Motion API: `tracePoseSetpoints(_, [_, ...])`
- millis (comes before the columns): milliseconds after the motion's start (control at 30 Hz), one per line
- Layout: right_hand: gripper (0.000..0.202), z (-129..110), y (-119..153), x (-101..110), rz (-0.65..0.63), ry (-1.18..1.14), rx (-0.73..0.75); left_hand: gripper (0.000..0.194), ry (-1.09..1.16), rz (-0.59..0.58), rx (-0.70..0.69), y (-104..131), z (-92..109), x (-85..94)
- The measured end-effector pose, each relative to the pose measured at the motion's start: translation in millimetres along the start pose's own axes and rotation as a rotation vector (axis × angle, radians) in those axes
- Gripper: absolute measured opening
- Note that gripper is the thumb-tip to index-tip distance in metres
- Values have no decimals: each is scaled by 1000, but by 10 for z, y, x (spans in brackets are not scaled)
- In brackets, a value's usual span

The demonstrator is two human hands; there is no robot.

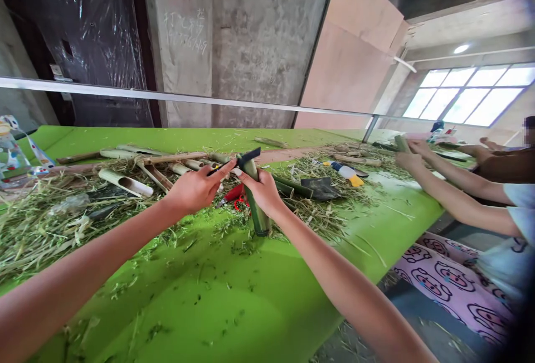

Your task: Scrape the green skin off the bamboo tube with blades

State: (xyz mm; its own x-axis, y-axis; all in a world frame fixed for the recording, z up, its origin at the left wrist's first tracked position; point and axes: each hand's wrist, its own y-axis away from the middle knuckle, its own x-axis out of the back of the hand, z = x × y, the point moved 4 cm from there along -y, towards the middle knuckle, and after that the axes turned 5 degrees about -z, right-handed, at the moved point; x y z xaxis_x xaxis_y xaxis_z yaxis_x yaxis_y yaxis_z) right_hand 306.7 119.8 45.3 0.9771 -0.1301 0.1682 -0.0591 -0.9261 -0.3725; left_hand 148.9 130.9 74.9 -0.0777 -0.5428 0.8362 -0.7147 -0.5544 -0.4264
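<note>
My left hand (194, 189) is closed round a knife (251, 155) whose broad black blade lies against the upper part of a green bamboo tube (258, 218). My right hand (265, 191) wraps round that tube near its top. The tube stands tilted, its lower end on the green tabletop (234, 301). Just behind my hands lies a red-handled tool (234, 193), partly hidden. Bamboo shavings (167, 235) are scattered around the tube's foot.
Cut bamboo pieces (125, 183) and heaps of shavings lie left and behind. A yellow-and-white handled tool (346, 173) and a dark flat blade (321, 188) lie right. A co-worker's hands (412, 156) hold another bamboo piece at far right. A metal rail (188, 97) crosses behind.
</note>
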Motion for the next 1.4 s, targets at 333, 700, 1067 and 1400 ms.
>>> tracePoseSetpoints(333, [40,89,-27,-15,-145,-268,-87,49,-5,-37,-142,5,-45,6])
tracePoseSetpoints(700, [41,35,-17,-2,-161,-399,-105,48,64,-23,-238,44,12,-76])
tracePoseSetpoints(1067, [42,44,-5,0,-172,-466,-160,49,214,-29,-263,52,53,-120])
tracePoseSetpoints(1400, [38,-24,39,8,-132,-349,-104,46,269,44,-317,39,35,15])
